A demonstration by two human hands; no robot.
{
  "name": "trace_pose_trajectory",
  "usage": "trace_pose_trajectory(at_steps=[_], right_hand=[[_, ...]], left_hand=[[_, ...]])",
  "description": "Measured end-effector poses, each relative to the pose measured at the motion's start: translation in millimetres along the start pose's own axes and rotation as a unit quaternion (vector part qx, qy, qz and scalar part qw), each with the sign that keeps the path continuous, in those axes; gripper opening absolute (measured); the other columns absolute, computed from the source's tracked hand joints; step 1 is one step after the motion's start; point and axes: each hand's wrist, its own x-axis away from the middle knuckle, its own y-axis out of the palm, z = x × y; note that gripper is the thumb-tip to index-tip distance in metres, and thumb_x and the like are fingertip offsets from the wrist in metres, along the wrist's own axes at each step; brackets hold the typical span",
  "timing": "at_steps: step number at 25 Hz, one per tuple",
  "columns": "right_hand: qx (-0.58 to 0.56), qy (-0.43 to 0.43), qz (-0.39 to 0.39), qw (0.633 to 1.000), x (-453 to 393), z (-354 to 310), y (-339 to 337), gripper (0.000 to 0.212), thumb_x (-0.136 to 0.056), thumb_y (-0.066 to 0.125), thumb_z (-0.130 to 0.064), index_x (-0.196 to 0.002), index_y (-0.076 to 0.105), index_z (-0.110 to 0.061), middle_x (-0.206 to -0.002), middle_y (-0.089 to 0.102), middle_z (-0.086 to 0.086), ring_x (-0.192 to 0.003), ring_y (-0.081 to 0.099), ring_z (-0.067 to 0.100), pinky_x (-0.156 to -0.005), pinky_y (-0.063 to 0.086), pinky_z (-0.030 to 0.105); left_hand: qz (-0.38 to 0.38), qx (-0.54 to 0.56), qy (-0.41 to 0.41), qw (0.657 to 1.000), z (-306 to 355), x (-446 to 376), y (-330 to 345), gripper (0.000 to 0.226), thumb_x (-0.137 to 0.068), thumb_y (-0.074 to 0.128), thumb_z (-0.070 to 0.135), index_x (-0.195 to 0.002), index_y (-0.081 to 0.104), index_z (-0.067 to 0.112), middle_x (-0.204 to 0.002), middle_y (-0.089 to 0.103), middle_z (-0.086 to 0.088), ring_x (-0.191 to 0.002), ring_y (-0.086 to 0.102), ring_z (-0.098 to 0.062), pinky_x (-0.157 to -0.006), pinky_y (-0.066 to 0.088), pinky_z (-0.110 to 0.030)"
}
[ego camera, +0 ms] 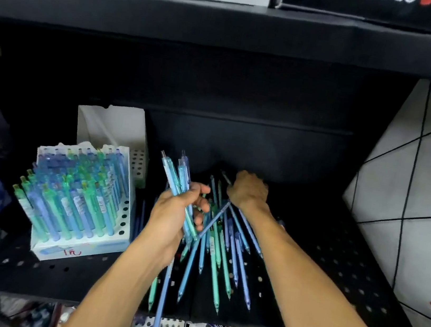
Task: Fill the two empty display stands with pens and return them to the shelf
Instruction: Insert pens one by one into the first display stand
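Head view: left hand [174,213] fingers grip pens [179,177] beside full stand [79,199]; right hand [249,190] fingers curl onto loose pens [222,261].

- The loose pens [220,250] are showing light blue, deeper blue and mint green against the black perforated shelf [333,263].
- Left of the shelf's pen heap, the white display stand [123,222], dotted with dark holes, is carrying translucent blue and green pens, with red marks on its front.
- Right of the shelf, white wall tiles [428,179] are showing thin black lines.
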Motion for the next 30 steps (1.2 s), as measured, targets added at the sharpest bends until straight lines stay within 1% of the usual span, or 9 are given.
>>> trace_pose_trajectory(at_steps=[5,8,14,19,22,24,26,28,30], right_hand=[[-0.16,-0.005,0.047,0.986,3,14,-43,0.025,-0.096,0.061,-0.03,-0.094,0.072,-0.007,-0.102,0.073,0.014,-0.099,0.067,0.029,-0.074,0.047,0.027],[-0.206,-0.01,0.05,0.977,48,63,-72,0.015,-0.091,0.069,-0.025,-0.089,0.073,-0.011,-0.094,0.073,0.008,-0.092,0.068,0.025,-0.079,0.053,0.032],[-0.026,0.065,-0.107,0.992,111,118,-48,0.026,-0.088,0.071,-0.028,-0.108,0.067,-0.012,-0.104,0.068,0.006,-0.092,0.064,0.022,-0.077,0.052,0.028],[-0.074,0.095,-0.06,0.991,108,113,-61,0.017,-0.087,0.068,-0.017,-0.097,0.07,-0.003,-0.093,0.071,0.012,-0.085,0.067,0.025,-0.075,0.054,0.031],[-0.321,0.029,-0.015,0.946,123,83,-90,0.011,-0.087,0.074,-0.015,-0.089,0.072,-0.005,-0.079,0.069,0.007,-0.072,0.063,0.015,-0.073,0.05,0.028],[-0.375,-0.048,-0.032,0.925,138,54,-99,0.004,-0.088,0.071,-0.007,-0.086,0.07,-0.002,-0.074,0.068,0.006,-0.064,0.064,0.011,-0.065,0.051,0.023],[-0.367,-0.106,-0.038,0.924,148,35,-96,0.006,-0.089,0.066,-0.004,-0.084,0.069,-0.003,-0.072,0.071,0.006,-0.061,0.07,0.014,-0.061,0.059,0.031],[-0.324,-0.139,-0.018,0.936,154,35,-90,0.004,-0.088,0.069,-0.017,-0.086,0.072,-0.014,-0.074,0.072,0.002,-0.066,0.071,0.017,-0.07,0.06,0.04],[-0.289,-0.114,0.042,0.95,163,51,-84,0.007,-0.088,0.071,-0.029,-0.087,0.073,-0.023,-0.073,0.071,-0.006,-0.067,0.067,0.007,-0.071,0.056,0.028]], left_hand=[[0.008,0.006,0.01,1.0,0,-4,-5,0.023,-0.105,0.045,0.015,-0.102,0.064,0.002,-0.068,0.058,-0.007,-0.049,0.044,-0.015,-0.048,0.041,-0.027],[-0.008,0.029,0.012,0.999,2,-2,-1,0.022,-0.104,0.045,0.014,-0.1,0.063,0.003,-0.064,0.056,-0.007,-0.05,0.046,-0.017,-0.05,0.043,-0.029],[-0.044,0.039,-0.001,0.998,-8,-3,20,0.021,-0.104,0.044,0.014,-0.096,0.062,0.007,-0.062,0.056,-0.005,-0.05,0.047,-0.018,-0.053,0.044,-0.03],[-0.029,0.069,-0.04,0.996,-15,1,31,0.02,-0.103,0.045,0.009,-0.099,0.064,0.007,-0.065,0.055,-0.004,-0.047,0.043,-0.013,-0.046,0.039,-0.025],[-0.026,0.106,-0.074,0.991,-20,4,49,0.021,-0.097,0.06,0.024,-0.106,0.065,0.005,-0.066,0.048,-0.001,-0.044,0.034,-0.008,-0.039,0.031,-0.02],[-0.03,0.074,-0.094,0.992,-25,7,63,0.061,-0.075,0.078,0.047,-0.114,0.063,0.001,-0.071,0.052,-0.002,-0.048,0.038,-0.009,-0.04,0.034,-0.02],[-0.017,0.062,-0.108,0.992,-30,11,73,0.076,-0.07,0.082,0.051,-0.12,0.058,0.0,-0.083,0.062,-0.007,-0.055,0.049,-0.01,-0.044,0.04,-0.022],[0.014,0.075,-0.109,0.991,-35,12,75,0.061,-0.08,0.077,0.045,-0.117,0.056,0.002,-0.087,0.068,-0.009,-0.06,0.056,-0.012,-0.046,0.043,-0.023],[0.052,0.107,-0.095,0.988,-36,10,71,0.039,-0.088,0.071,0.039,-0.107,0.058,0.007,-0.074,0.071,0.0,-0.062,0.063,-0.012,-0.056,0.05,-0.027]])
